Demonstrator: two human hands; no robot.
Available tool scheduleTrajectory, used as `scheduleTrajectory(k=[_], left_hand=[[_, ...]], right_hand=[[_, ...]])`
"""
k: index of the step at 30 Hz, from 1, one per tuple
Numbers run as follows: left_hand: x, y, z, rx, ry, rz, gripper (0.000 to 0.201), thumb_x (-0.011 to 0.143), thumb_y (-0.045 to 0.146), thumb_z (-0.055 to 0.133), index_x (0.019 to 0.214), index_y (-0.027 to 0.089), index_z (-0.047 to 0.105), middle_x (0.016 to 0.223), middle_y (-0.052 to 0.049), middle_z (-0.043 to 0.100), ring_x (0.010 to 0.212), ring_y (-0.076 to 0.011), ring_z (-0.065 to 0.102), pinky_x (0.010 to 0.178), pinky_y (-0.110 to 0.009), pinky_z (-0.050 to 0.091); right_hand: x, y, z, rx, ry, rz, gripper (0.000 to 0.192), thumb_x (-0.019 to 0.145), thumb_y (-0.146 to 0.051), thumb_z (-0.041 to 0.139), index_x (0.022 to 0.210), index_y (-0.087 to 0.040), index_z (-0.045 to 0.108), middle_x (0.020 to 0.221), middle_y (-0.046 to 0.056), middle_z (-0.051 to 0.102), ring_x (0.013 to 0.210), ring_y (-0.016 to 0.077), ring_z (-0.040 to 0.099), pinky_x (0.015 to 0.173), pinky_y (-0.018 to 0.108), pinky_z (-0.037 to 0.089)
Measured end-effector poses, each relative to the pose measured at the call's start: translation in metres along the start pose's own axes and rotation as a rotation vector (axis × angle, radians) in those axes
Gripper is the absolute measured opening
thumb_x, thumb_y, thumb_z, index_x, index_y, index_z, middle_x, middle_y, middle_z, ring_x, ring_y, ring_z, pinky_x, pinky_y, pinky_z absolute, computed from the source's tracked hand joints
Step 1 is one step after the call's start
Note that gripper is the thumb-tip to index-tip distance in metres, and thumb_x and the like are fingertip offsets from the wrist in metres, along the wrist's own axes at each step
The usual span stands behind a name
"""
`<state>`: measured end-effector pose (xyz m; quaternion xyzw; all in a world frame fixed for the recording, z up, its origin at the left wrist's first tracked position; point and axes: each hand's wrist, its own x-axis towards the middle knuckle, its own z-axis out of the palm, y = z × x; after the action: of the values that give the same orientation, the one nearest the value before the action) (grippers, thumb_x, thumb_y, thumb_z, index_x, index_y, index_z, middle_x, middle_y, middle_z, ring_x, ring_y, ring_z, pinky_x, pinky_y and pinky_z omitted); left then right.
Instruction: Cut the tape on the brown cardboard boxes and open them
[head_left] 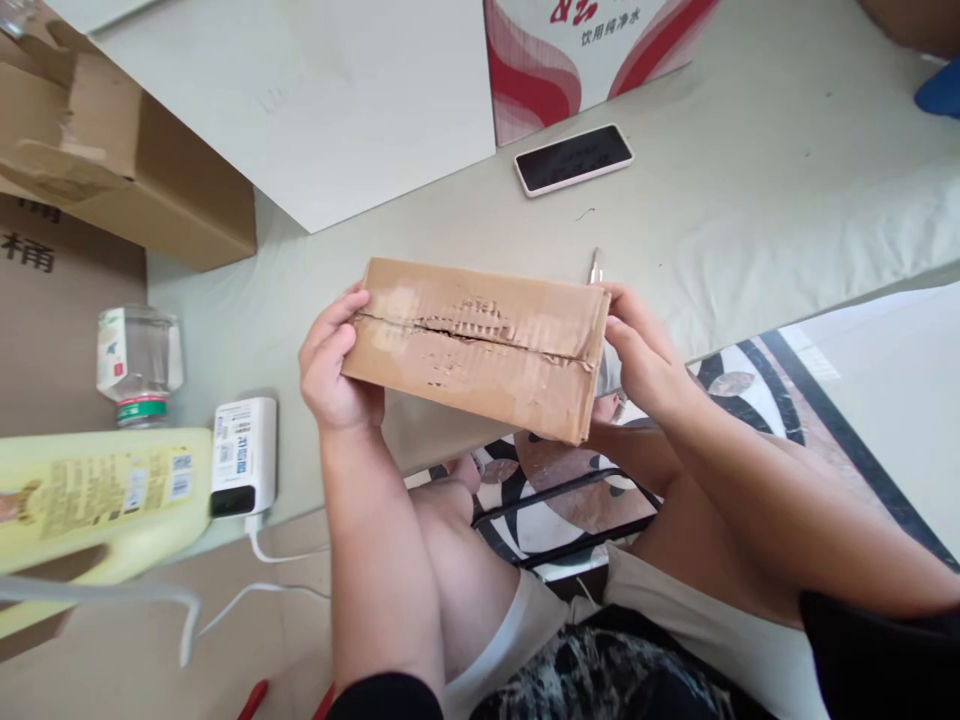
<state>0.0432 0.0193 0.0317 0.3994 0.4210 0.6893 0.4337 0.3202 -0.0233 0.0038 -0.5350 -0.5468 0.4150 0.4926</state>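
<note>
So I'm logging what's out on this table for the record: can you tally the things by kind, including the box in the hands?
Cardboard boxes: 2, the taped box held between the left hand and right hand, and the open box
Printed red-and-white carton: 1
Phone: 1
Power bank: 1
Clear bottle: 1
Yellow jug: 1
Total: 7

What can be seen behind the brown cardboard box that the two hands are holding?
Behind the cardboard box lies the grey table, with a thin metal tip showing above its right end. The rest of that tool is covered.
</note>
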Motion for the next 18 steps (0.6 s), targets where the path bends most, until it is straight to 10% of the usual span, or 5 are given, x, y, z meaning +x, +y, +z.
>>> scheduleTrajectory(k=[8,18], left_hand=[[0.012,0.001,-0.037,-0.081,0.229,-0.031,0.027,0.064,0.022,0.069,0.089,0.016,0.072,0.090,-0.002,0.075,0.086,-0.0174,0.066,0.082,-0.030,0.053],[0.009,-0.009,-0.031,0.037,0.195,-0.354,0.023,0.074,0.027,0.073,0.093,0.018,0.063,0.084,0.000,0.070,0.075,-0.0141,0.066,0.061,-0.025,0.050]], right_hand=[[0.001,0.004,0.008,0.103,-0.287,0.185,0.043,0.097,-0.057,0.047,0.113,-0.022,0.066,0.116,0.009,0.072,0.112,0.0279,0.067,0.105,0.052,0.051],[-0.008,-0.013,0.017,0.143,-0.425,-0.144,0.073,0.089,-0.074,0.051,0.147,-0.030,0.047,0.154,0.006,0.052,0.148,0.0338,0.042,0.122,0.055,0.039]])
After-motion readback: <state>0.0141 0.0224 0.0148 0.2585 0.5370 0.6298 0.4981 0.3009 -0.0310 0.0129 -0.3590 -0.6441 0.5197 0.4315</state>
